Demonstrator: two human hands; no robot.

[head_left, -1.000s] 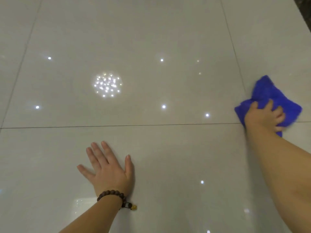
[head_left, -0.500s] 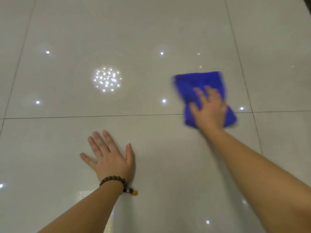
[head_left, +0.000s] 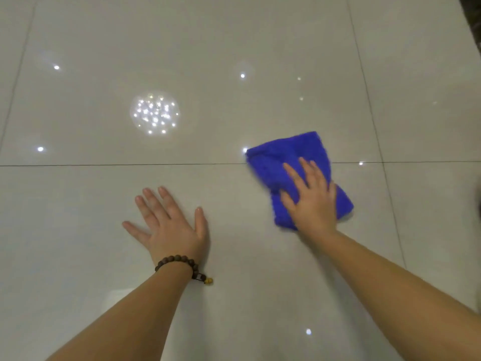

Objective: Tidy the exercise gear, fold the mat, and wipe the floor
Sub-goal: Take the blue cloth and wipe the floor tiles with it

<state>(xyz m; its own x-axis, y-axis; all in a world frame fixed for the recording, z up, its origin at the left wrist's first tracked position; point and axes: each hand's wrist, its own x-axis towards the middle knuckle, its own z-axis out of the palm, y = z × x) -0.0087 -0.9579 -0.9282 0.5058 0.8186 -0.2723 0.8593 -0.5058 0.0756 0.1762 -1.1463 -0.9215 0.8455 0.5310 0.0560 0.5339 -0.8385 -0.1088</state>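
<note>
A folded blue cloth (head_left: 286,157) lies flat on the glossy pale tile floor (head_left: 234,48), right of centre, across a grout line. My right hand (head_left: 311,199) presses down on the cloth's near half, fingers spread over it. My left hand (head_left: 171,227) rests flat on the bare floor to the left of the cloth, fingers apart, holding nothing. A dark bead bracelet (head_left: 179,261) circles the left wrist. No mat or exercise gear shows in this view.
Large shiny tiles with thin grout lines fill the view. Ceiling lights reflect as bright dots, with a round cluster of reflections (head_left: 154,114) at the upper left. A dark edge (head_left: 472,11) shows at the top right corner.
My right hand has swept the blue cloth from the far right toward the centre, then drawn it nearer to me. The left hand has stayed planted on the floor.
</note>
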